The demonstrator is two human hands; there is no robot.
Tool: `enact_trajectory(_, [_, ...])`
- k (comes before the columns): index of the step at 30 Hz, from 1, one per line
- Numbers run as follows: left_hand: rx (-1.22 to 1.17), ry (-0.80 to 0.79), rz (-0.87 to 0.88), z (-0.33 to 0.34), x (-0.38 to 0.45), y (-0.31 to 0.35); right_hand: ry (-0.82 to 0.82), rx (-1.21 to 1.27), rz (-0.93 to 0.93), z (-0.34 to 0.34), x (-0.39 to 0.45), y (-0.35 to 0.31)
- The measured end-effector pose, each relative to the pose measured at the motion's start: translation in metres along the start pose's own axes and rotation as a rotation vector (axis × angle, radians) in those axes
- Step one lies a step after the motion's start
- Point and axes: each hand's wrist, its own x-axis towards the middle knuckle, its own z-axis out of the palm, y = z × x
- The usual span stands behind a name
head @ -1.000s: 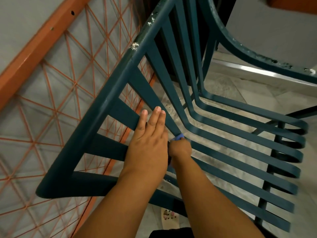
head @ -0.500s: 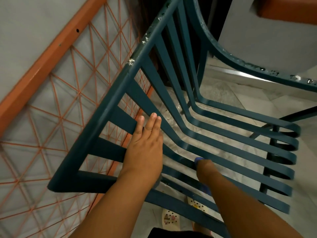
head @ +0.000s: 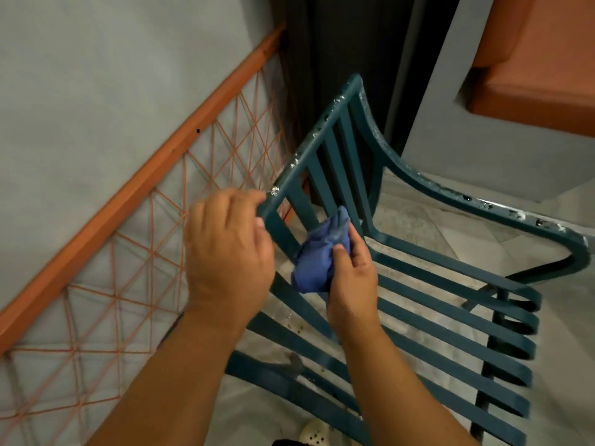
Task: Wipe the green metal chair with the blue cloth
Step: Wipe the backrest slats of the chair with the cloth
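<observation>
A dark green metal chair point(head: 428, 320) with flat slats is being seen from above, standing on a pale stone floor point(head: 409, 220) beside an orange-framed panel point(head: 135, 194) strung with orange cord in a diamond lattice. The chair's seat slats are running lengthwise from the backrest at the picture's middle toward the lower right, where they are curling downward at the front edge; the backrest slats are rising toward the top rail point(head: 309, 152), which is slanting from lower left to upper right. The rail and the curved armrest point(head: 476, 201) are being shown flecked with white chipped spots.

A bunched blue cloth point(head: 322, 252) is being held in the right hand point(head: 351, 278), thumb and fingers closed around it, and is being pressed against the lower backrest slats near the bend into the seat. The left hand point(head: 225, 249) is being kept at the lower end of the top rail, fingers curled toward it; whether the rail is actually being gripped cannot be told, as the hand is blurred. A pale perforated sandal point(head: 314, 434) is being glimpsed on the floor at the bottom edge.
</observation>
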Motion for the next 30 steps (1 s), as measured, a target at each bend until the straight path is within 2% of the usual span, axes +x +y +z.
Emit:
enact_trajectory(2, [-0.087, 0.067, -0.154, -0.003, 0.012, -0.012, -0.059, -0.272, -0.283, 0.024, -0.014, -0.015])
enact_trajectory(5, [-0.203, 0.098, -0.294, 0.005, 0.021, -0.027, -0.082, -0.439, -0.621, 0.051, -0.022, -0.017])
enact_trajectory(8, [-0.22, 0.033, -0.383, 0.017, 0.017, -0.031, -0.117, -0.487, -0.766, 0.071, -0.007, -0.027])
enact_trajectory(12, [-0.191, 0.022, -0.43, 0.023, 0.017, -0.033, -0.324, -1.009, -0.774, 0.083, 0.027, -0.035])
enact_trajectory(14, [-0.153, 0.004, -0.428, 0.023, 0.018, -0.033, -0.386, -1.149, -0.833, 0.08, 0.04, -0.038])
enact_trajectory(20, [0.05, -0.151, -0.28, 0.027, 0.019, -0.025, -0.314, -1.181, -0.813, 0.091, 0.044, -0.049])
enact_trajectory(22, [0.079, -0.183, -0.305, 0.028, 0.021, -0.025, -0.404, -1.146, -0.854, 0.085, 0.033, -0.047])
enact_trajectory(24, [0.093, -0.202, -0.318, 0.029, 0.021, -0.025, -0.559, -1.13, -0.9, 0.068, 0.034, -0.051])
enact_trajectory(26, [0.107, -0.214, -0.292, 0.029, 0.021, -0.025, -0.622, -1.166, -0.903, 0.061, 0.045, -0.06])
enact_trajectory(30, [0.112, -0.237, -0.298, 0.029, 0.021, -0.025, -0.468, -1.258, -0.798, 0.085, 0.05, -0.064])
